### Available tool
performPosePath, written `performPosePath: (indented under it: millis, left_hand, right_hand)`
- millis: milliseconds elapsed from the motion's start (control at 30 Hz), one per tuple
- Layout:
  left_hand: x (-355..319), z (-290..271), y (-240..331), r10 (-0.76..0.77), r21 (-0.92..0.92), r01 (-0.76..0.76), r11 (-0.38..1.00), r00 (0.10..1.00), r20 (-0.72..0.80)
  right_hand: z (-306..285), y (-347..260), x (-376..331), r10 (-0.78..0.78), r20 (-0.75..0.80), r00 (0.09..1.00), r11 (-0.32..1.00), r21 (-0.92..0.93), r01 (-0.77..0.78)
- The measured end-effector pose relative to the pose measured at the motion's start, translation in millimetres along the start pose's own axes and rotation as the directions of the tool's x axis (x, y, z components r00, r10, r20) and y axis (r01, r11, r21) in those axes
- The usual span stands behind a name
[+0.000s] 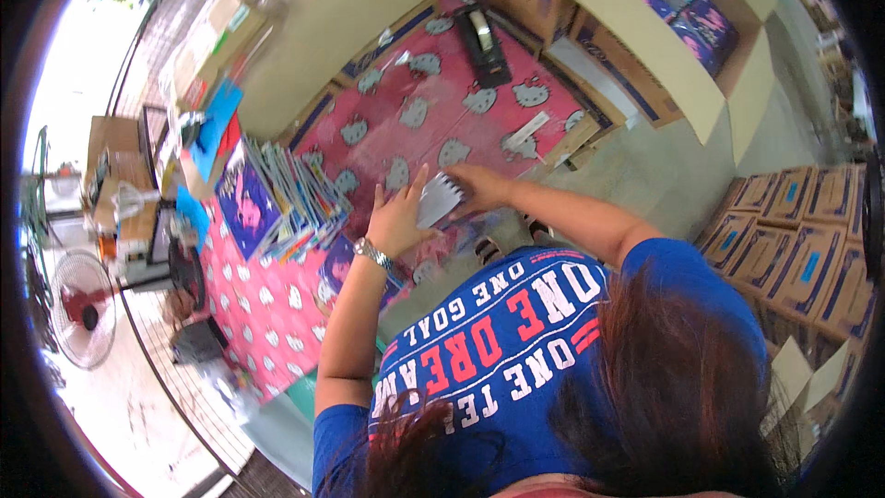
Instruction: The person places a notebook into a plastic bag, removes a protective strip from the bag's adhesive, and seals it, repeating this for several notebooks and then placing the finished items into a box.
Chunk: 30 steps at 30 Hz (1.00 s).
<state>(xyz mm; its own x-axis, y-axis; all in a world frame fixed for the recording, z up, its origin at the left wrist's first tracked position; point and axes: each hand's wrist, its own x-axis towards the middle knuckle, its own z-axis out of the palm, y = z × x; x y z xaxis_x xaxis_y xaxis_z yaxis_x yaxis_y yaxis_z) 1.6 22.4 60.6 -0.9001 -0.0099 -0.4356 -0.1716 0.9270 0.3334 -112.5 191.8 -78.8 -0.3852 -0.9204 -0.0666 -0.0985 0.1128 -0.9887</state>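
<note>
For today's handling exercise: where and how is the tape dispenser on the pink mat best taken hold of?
Probably by the middle of its dark body, from above. The tape dispenser lies flat and alone on the pink mat, long and narrow, with both long sides free; the tape roll stands up at its far end. Fingers could close across the narrow width behind the roll.

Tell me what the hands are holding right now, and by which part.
Both hands hold a small grey-white card: the left hand at its lower left edge, the right hand at its upper right edge.

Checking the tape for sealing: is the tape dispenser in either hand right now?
No, the tape dispenser lies on the pink mat, apart from both hands.
</note>
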Motion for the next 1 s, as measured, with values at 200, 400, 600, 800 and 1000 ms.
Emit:
performPosePath:
  millis: [200,400,600,800,1000]
  left_hand:
    - [-23.7,-69.0,28.1,0.253,0.078,-0.257,0.963,0.774,-0.58]
    - [-27.1,-124.4,82.6,-0.029,-0.245,-0.612,0.752,0.34,-0.94]
    - [-32.5,-86.2,52.7,-0.026,-0.311,-0.368,0.876,0.607,-0.794]
    - [-60.0,-49.1,9.4,-0.268,-0.497,-0.241,0.834,0.61,-0.745]
    - [-113.6,-80.7,-76.2,-0.57,-0.585,-0.067,0.808,0.16,-0.806]
  right_hand:
    - [-54.0,-136.3,-26.0,-0.435,-0.308,0.846,0.831,-0.498,0.247]
    - [-222.6,-259.2,-104.1,-0.225,-0.953,0.203,0.973,-0.231,-0.006]
    - [-422.9,-209.8,-156.6,0.286,-0.884,0.37,0.898,0.382,0.219]
    - [-476.3,-72.4,-147.8,0.711,-0.652,0.263,0.648,0.463,-0.604]
    - [-484.4,-59.1,-127.6,0.336,-0.874,0.351,0.603,-0.087,-0.793]
